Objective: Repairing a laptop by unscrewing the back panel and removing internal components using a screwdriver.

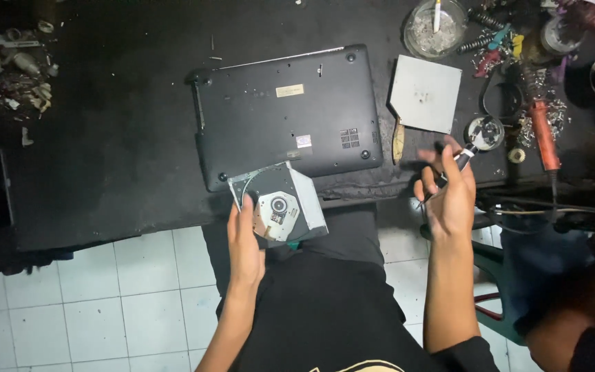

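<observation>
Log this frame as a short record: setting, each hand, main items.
setting: dark workbench above a white tiled floor
left hand: grips an optical drive at the bench edge
right hand: raised, holds a screwdriver
laptop: closed, underside up
grey metal plate: lies right of the laptop
glass bowl: at the far edge

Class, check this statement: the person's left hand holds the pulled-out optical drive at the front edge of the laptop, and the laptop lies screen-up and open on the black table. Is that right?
Not quite. In the head view the left hand does hold the optical drive at the front edge of the laptop, but the laptop lies closed and bottom-up on the black table, with its underside, vents and stickers showing.
</observation>
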